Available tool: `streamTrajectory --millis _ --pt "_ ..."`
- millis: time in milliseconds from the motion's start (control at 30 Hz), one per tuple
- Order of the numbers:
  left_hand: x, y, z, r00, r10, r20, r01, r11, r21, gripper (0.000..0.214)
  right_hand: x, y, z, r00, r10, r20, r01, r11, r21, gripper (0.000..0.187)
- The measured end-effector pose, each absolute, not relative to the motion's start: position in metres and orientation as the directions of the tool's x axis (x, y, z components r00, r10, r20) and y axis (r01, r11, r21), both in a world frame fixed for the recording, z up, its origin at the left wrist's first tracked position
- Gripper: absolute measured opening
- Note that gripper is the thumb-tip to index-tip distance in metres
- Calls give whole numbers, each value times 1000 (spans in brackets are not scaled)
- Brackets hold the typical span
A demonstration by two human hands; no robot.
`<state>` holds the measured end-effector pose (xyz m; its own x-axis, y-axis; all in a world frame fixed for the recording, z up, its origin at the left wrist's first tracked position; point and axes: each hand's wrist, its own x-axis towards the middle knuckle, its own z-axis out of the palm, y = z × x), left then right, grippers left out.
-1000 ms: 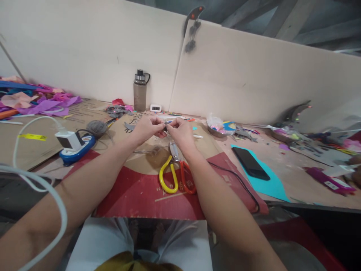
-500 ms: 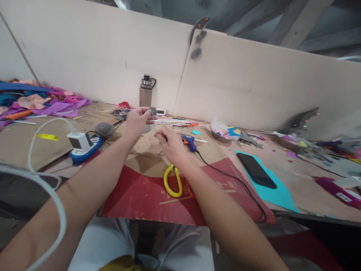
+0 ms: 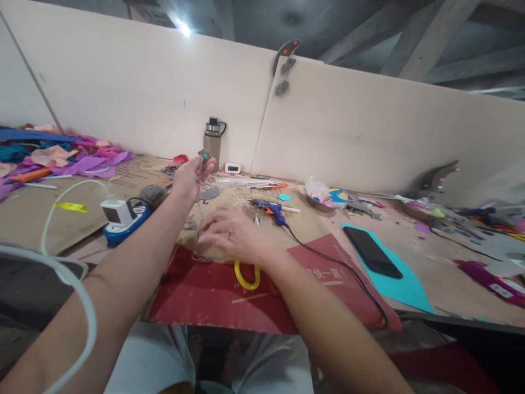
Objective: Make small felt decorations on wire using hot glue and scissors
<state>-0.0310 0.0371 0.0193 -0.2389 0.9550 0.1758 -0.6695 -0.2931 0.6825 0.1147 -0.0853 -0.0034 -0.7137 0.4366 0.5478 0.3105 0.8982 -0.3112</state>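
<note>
My left hand (image 3: 192, 178), raised in front of the dark-capped bottle, pinches a small grey flat piece (image 3: 205, 156) with a teal spot in its middle. A thin grey yarn strand (image 3: 198, 210) hangs below that hand towards the cardboard. Lower and to the right is my right hand (image 3: 229, 234), its fingers slightly bent and apart, somewhat blurred. Its fingertips are beside the yarn; whether they touch it I cannot make out. Under the right wrist shows the yellow handle of a pair of scissors (image 3: 247, 278), its other parts mostly hidden.
Beyond my right hand lies a blue glue gun (image 3: 275, 210), its black cord running to the front edge. A phone (image 3: 372, 253) rests on a turquoise sheet (image 3: 404, 287). Left are a blue power strip (image 3: 123, 230), a grey yarn ball (image 3: 153, 195) and a looping white cable (image 3: 88, 323).
My left hand has moved slightly left with the grey piece, turning it more to view. My right hand has come down and left towards the yarn, its fingers spreading from a curl.
</note>
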Motion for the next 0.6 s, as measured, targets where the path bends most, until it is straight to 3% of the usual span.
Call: streamTrajectory --millis 133,233,300,400,433,500,600 --pt "-24 29 19 -160 971 176 -666 -238 707 8 155 -64 1 -321 707 629 500 691 -522 40" --pt "-22 28 18 -132 970 202 -640 -239 730 9 189 -43 -4 85 755 650 670 440 -598 36" --pt "-21 27 18 -123 967 222 -631 -248 735 10 207 -30 -10 243 758 606 752 247 -611 32" --pt "-21 25 20 -119 967 223 -628 -247 738 11 220 -17 -22 320 858 401 869 -98 -485 33" --pt "-22 24 20 -121 967 223 -624 -249 741 11 221 -15 -27 310 888 340 886 -141 -441 33" --pt "-22 22 20 -113 969 221 -598 -244 764 10 219 -12 -37 243 941 237 919 -146 -365 28" --pt "-21 23 15 -55 974 218 -496 -216 841 8 213 -10 -45 193 960 201 936 -119 -332 17"
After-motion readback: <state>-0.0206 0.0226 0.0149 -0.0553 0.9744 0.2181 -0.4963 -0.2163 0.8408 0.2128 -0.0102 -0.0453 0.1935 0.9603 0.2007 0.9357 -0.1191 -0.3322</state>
